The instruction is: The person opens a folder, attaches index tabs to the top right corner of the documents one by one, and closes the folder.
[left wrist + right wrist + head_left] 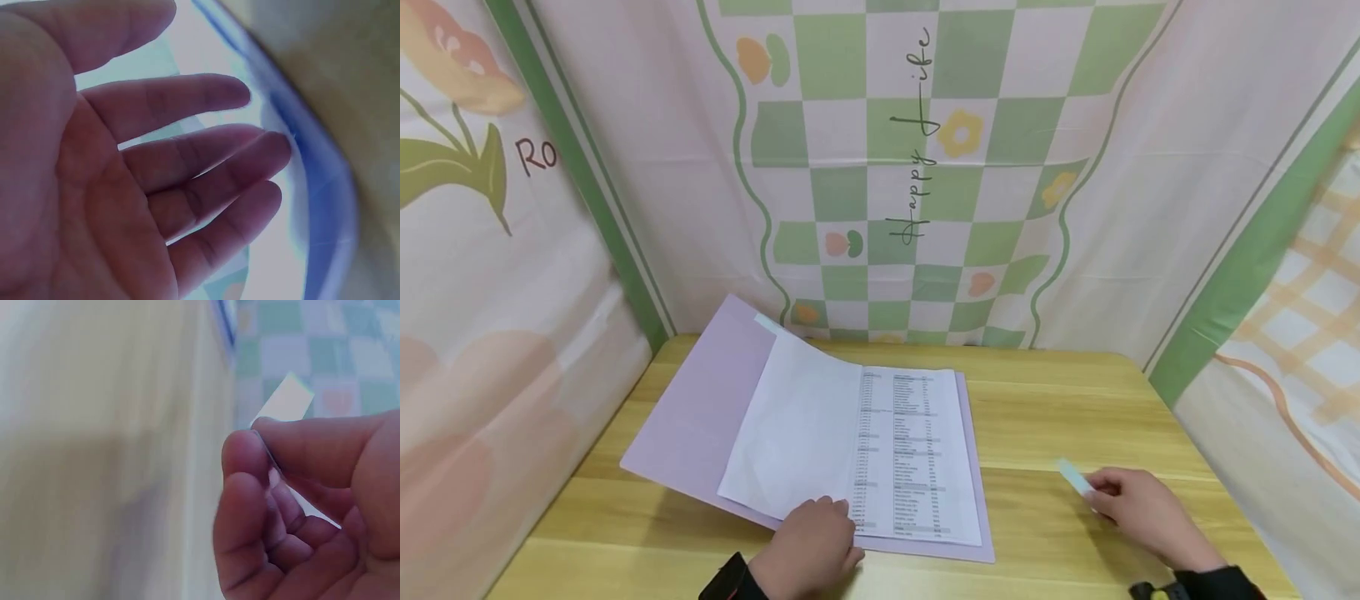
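A lilac folder (696, 400) lies open on the wooden table, its left cover raised at a slant. Inside, a blank white page (797, 425) is turned to the left, beside a sheet with a printed table (913, 450). A pale green strip (767, 324) sits at the blank page's upper left corner. My left hand (811, 542) is at the lower edge of the pages, near the fold; its fingers look relaxed in the left wrist view. To the right of the folder, my right hand (1138, 510) pinches another pale green strip (287, 400) between thumb and forefinger.
The wooden table (1060, 400) reaches back to a hanging cloth (827, 58) with green checks and writing. More printed cloth hangs along the left and right sides. Dark cuffs or bands circle both wrists.
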`<state>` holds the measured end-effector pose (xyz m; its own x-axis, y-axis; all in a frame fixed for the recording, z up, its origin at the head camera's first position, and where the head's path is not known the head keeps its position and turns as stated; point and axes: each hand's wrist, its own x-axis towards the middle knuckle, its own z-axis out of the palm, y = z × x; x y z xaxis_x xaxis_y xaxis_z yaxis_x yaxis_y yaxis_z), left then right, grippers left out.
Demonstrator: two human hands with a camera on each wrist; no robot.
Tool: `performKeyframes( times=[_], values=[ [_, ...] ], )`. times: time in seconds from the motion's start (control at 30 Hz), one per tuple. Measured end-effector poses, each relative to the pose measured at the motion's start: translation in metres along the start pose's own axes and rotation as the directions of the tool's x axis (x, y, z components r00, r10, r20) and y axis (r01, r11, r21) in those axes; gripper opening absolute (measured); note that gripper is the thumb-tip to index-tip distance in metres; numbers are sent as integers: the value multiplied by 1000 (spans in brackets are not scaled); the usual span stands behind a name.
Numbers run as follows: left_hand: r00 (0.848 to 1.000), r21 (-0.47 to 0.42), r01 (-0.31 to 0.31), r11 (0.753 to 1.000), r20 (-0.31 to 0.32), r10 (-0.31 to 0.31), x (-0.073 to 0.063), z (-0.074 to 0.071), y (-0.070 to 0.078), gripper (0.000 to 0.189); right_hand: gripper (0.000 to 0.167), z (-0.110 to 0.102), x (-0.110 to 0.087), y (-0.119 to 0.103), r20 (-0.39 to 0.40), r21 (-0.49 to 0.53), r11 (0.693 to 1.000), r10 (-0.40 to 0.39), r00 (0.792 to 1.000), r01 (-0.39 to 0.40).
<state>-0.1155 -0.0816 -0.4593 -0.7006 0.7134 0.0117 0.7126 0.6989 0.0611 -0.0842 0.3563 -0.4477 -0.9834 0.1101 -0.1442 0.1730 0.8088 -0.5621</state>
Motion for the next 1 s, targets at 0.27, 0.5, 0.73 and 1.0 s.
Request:
performKeyframes(
  times=[0.27, 0.5, 0.73, 1.0],
  values=[
    [990, -188, -75, 979, -134, 50, 16, -20, 3, 20, 9, 36, 14, -97, -13, 252, 964, -87, 996, 88],
    [954, -691, -104, 716, -273, -124, 38, -25, 16, 23, 14, 47, 3, -156, 5, 405, 881, -271, 963, 246],
    [935, -900, -128, 417, -249, -251, 45, -28, 22, 19, 13, 53, -5, -186, 77, 477, 823, -390, 917, 310],
    [957, -961, -261, 90, -270, -109, 39, -26, 14, 23, 12, 55, -6, -190, 173, 572, 766, -463, 869, 294]
  ],
)
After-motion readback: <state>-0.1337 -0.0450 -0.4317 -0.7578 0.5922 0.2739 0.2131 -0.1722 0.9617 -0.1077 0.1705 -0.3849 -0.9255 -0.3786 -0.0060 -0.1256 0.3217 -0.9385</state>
